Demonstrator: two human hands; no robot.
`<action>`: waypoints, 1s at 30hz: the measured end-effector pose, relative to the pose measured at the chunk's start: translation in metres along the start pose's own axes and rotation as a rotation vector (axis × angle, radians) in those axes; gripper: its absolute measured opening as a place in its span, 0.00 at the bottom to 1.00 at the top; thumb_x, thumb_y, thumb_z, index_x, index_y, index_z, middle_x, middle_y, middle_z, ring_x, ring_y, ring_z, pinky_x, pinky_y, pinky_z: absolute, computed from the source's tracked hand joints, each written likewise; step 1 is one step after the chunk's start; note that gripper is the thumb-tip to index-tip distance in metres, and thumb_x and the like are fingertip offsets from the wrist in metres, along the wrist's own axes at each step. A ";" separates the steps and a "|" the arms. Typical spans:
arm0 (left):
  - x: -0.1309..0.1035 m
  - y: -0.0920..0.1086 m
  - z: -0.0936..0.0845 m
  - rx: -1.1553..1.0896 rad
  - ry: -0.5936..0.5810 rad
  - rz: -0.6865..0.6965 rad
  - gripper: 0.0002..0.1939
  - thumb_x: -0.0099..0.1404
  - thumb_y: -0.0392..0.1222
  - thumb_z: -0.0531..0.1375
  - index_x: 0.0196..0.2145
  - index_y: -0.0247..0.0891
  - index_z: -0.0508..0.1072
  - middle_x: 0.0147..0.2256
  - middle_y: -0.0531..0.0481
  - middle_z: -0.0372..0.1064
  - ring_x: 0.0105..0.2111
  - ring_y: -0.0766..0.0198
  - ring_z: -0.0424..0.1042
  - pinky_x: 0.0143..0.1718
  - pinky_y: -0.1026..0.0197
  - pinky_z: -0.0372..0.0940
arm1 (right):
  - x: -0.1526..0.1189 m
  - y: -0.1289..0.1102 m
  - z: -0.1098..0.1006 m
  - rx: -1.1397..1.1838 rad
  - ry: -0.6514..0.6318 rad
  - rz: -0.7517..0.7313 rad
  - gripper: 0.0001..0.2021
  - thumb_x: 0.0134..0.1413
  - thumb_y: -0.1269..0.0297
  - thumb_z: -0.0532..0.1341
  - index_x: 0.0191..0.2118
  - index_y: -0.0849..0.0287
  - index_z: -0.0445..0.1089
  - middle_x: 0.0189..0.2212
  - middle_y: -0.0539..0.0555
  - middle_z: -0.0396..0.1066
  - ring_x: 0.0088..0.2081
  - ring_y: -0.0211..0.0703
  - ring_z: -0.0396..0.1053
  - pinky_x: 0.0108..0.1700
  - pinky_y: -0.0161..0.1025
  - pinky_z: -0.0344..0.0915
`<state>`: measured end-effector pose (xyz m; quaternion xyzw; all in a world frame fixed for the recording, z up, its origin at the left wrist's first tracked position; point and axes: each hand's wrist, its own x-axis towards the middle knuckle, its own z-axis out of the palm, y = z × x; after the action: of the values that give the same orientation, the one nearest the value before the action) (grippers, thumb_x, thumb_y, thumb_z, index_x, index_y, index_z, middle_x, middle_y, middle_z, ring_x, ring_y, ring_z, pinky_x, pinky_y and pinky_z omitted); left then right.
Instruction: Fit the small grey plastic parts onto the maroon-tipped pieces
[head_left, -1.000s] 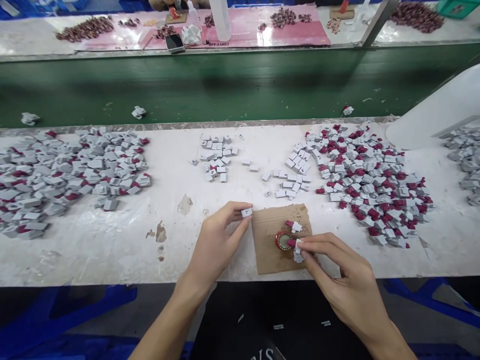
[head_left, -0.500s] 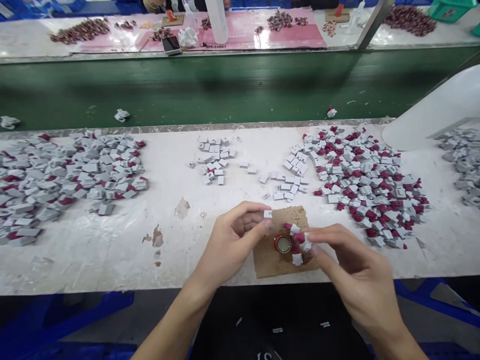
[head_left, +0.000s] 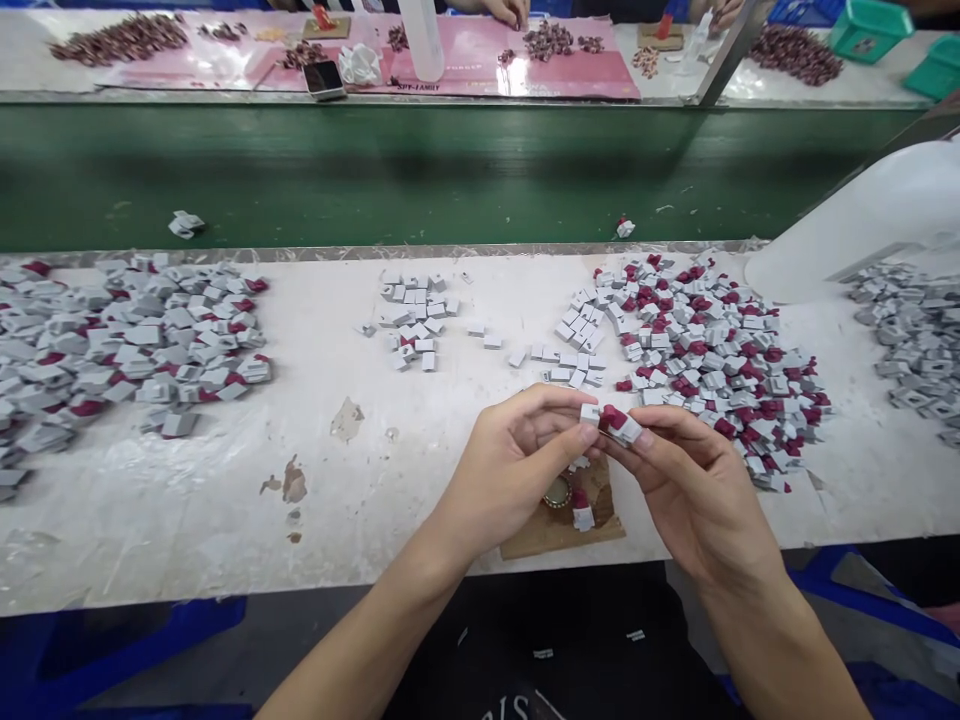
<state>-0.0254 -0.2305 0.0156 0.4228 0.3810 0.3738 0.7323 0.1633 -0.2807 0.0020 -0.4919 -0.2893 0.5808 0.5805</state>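
My left hand point(head_left: 517, 465) pinches a small white plastic block point(head_left: 590, 412) between thumb and forefinger. Close beside it, my right hand point(head_left: 694, 480) is closed on a small maroon-and-white plastic piece point(head_left: 622, 425), its maroon end toward the white block. I cannot tell whether the two parts touch. Below both hands lies a piece of brown cardboard point(head_left: 525, 543). On it are a bottle cap point(head_left: 557, 491), partly covered by my left hand, and another maroon-and-white piece point(head_left: 583, 512).
Maroon-and-white pieces lie heaped at right point(head_left: 720, 370), grey-white pieces at left point(head_left: 150, 340). Loose white blocks point(head_left: 416, 310) sit mid-table. A large white bottle point(head_left: 862, 220) leans in from the right. Beyond a green channel point(head_left: 375, 170), a co-worker's hand point(head_left: 508, 12) is at another bench.
My hands have come together above the cardboard. The right hand has lifted its maroon-and-white piece up to the white block in the left. The view has shifted slightly.
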 end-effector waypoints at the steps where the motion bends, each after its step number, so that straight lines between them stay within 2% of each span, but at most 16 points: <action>1: 0.000 0.000 -0.001 0.010 -0.003 -0.002 0.08 0.74 0.41 0.71 0.50 0.39 0.83 0.38 0.48 0.87 0.41 0.59 0.87 0.45 0.59 0.82 | 0.000 0.000 0.000 -0.020 0.010 0.004 0.07 0.59 0.56 0.81 0.42 0.47 0.89 0.41 0.51 0.88 0.44 0.43 0.86 0.50 0.35 0.83; 4: -0.001 -0.002 -0.004 0.067 -0.021 -0.017 0.08 0.75 0.43 0.71 0.49 0.41 0.83 0.39 0.49 0.86 0.40 0.58 0.86 0.43 0.58 0.81 | 0.002 0.000 0.000 -0.097 0.028 0.006 0.09 0.57 0.54 0.82 0.40 0.48 0.90 0.40 0.52 0.88 0.43 0.42 0.85 0.48 0.33 0.83; 7: -0.002 -0.003 -0.008 0.124 -0.037 -0.017 0.07 0.75 0.43 0.71 0.49 0.41 0.84 0.41 0.48 0.86 0.43 0.57 0.86 0.46 0.56 0.81 | 0.005 0.000 -0.004 -0.181 -0.030 -0.010 0.06 0.60 0.55 0.81 0.41 0.46 0.90 0.40 0.52 0.87 0.43 0.43 0.85 0.45 0.33 0.83; 11: -0.001 -0.001 -0.015 0.190 -0.048 0.001 0.06 0.75 0.41 0.70 0.48 0.42 0.83 0.43 0.48 0.86 0.44 0.56 0.86 0.48 0.55 0.80 | 0.014 -0.003 -0.007 -0.281 -0.133 -0.002 0.05 0.62 0.57 0.79 0.43 0.45 0.90 0.41 0.53 0.87 0.43 0.45 0.85 0.45 0.37 0.84; 14: 0.013 0.007 -0.022 0.301 -0.061 0.037 0.06 0.77 0.41 0.67 0.50 0.42 0.81 0.41 0.48 0.85 0.44 0.55 0.85 0.48 0.53 0.80 | 0.034 -0.014 0.002 -0.404 -0.183 0.000 0.08 0.62 0.55 0.78 0.44 0.49 0.89 0.41 0.56 0.87 0.42 0.49 0.86 0.45 0.43 0.85; 17: 0.049 0.024 -0.036 0.591 -0.026 0.161 0.05 0.76 0.40 0.66 0.48 0.42 0.80 0.44 0.46 0.84 0.46 0.53 0.83 0.50 0.50 0.77 | 0.078 -0.032 0.018 -0.726 -0.180 -0.115 0.10 0.63 0.55 0.75 0.45 0.53 0.88 0.42 0.58 0.87 0.42 0.53 0.85 0.46 0.50 0.85; 19: 0.086 0.039 -0.050 0.822 0.106 0.287 0.03 0.72 0.37 0.67 0.43 0.41 0.81 0.47 0.44 0.82 0.48 0.52 0.80 0.52 0.48 0.74 | 0.124 -0.043 0.030 -0.926 -0.069 -0.236 0.11 0.64 0.61 0.72 0.49 0.55 0.86 0.46 0.59 0.87 0.45 0.54 0.84 0.50 0.54 0.83; 20: 0.107 0.046 -0.058 0.896 0.231 0.326 0.04 0.71 0.34 0.66 0.42 0.41 0.81 0.48 0.44 0.82 0.49 0.51 0.79 0.54 0.48 0.73 | 0.149 -0.048 0.036 -0.969 0.002 -0.285 0.12 0.66 0.64 0.69 0.53 0.56 0.84 0.50 0.60 0.86 0.48 0.55 0.83 0.55 0.56 0.81; 22: 0.148 0.060 -0.075 0.931 0.467 0.255 0.05 0.70 0.32 0.67 0.42 0.40 0.79 0.47 0.43 0.82 0.47 0.53 0.79 0.54 0.49 0.72 | 0.201 -0.054 0.046 -1.038 0.120 -0.342 0.14 0.66 0.71 0.67 0.55 0.59 0.82 0.53 0.64 0.83 0.53 0.57 0.80 0.62 0.61 0.74; 25: 0.202 0.075 -0.101 0.947 0.604 0.182 0.05 0.70 0.31 0.67 0.38 0.40 0.76 0.44 0.40 0.82 0.48 0.50 0.78 0.55 0.46 0.70 | 0.266 -0.051 0.056 -1.136 0.206 -0.340 0.12 0.62 0.72 0.70 0.50 0.59 0.80 0.53 0.66 0.82 0.57 0.63 0.76 0.65 0.65 0.69; 27: 0.226 0.080 -0.114 0.955 0.647 0.142 0.07 0.70 0.32 0.67 0.36 0.40 0.73 0.42 0.40 0.81 0.48 0.48 0.78 0.57 0.43 0.69 | 0.294 -0.044 0.061 -1.179 0.199 -0.320 0.09 0.62 0.69 0.73 0.47 0.58 0.80 0.51 0.63 0.81 0.56 0.62 0.77 0.64 0.63 0.70; 30: 0.243 0.084 -0.125 0.967 0.687 0.098 0.10 0.69 0.32 0.68 0.33 0.41 0.71 0.42 0.39 0.80 0.50 0.44 0.76 0.60 0.37 0.65 | 0.308 -0.036 0.066 -1.194 0.139 -0.326 0.08 0.69 0.62 0.72 0.47 0.59 0.79 0.50 0.57 0.81 0.53 0.54 0.79 0.60 0.58 0.74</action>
<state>-0.0488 0.0530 -0.0114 0.5802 0.7033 0.3066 0.2735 0.1661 0.0357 -0.0147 -0.7177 -0.5972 0.1894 0.3041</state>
